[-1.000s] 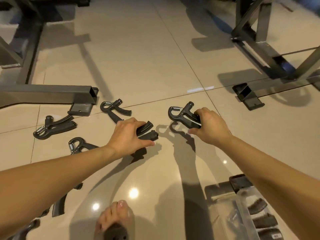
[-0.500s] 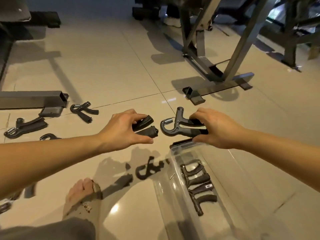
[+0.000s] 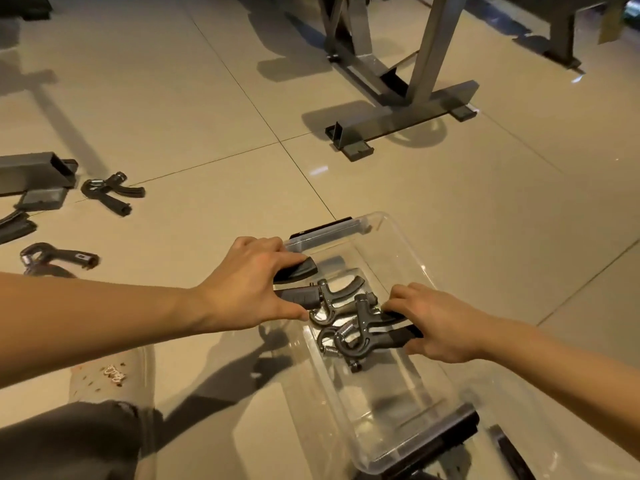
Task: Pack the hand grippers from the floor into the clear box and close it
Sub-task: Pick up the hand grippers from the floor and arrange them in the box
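Floor, far left: grey metal beam end [image 3: 52,168] at the frame edge; three hand grippers loose on the tiles beside it. One [image 3: 110,192] just right of the beam. One [image 3: 15,226] cut off by the frame edge. One [image 3: 57,256] nearer the camera.
Lower left: a sandalled foot [image 3: 110,375] and a grey trouser leg [image 3: 69,441].
Left hand [image 3: 249,289]: closed around the handles of a black gripper [image 3: 298,282], handle tips poking out past the fingers, over the left wall of the box at its far end.
Clear box [image 3: 408,244]: open-topped, on the floor at centre, dark latch [image 3: 325,226] on the far rim, another [image 3: 446,434] on the near rim. Lid not on it.
Box contents: at least two grippers [image 3: 329,306] lying on the bottom, overlapped near the far half; exact count hard to tell. Near half bare.
Right hand [image 3: 436,323]: fingers wrapped on the handles of another gripper [image 3: 363,337], its spring end low inside the box, over those already there; contact unclear.
Far right: grey equipment frame [image 3: 408,109] standing on the tiles, well apart from the box.
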Motion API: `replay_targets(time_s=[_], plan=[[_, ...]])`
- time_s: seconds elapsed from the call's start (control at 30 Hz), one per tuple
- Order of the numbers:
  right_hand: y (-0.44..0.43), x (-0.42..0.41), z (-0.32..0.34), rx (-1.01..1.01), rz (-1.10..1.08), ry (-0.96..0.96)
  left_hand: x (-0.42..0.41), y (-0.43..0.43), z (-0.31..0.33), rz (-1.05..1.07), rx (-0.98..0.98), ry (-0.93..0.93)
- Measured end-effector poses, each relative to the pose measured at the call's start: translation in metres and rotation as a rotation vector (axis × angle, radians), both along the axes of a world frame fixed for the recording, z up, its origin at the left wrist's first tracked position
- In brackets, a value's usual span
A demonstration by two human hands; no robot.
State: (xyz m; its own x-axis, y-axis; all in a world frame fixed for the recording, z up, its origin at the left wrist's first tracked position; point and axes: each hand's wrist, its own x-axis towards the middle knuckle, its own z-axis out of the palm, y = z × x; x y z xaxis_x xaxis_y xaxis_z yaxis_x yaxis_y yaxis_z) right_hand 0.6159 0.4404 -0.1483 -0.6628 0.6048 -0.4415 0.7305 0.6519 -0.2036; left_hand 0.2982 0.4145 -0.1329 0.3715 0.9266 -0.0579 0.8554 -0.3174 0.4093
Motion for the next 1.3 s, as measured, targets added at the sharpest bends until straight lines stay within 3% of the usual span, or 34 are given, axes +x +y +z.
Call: replay_targets(time_s=[0.47, 0.97, 1.13, 1.3], plan=[[-0.029, 0.005, -0.098, -0.209, -0.024, -0.206, 0.014, -0.006, -0.034, -0.075, -0.022, -0.038], [-0.021, 0.001, -0.115, -0.177, 0.029, -0.322, 0.012, -0.004, -0.037, -0.059, -0.047, -0.019], [-0.017, 0.002, -0.121, -0.368, -0.169, -0.190, 0.012, -0.004, -0.038, -0.063, -0.049, -0.025], [-0.015, 0.006, -0.127, -0.523, -0.183, -0.162, 0.012, -0.004, -0.038, -0.067, -0.052, -0.022]])
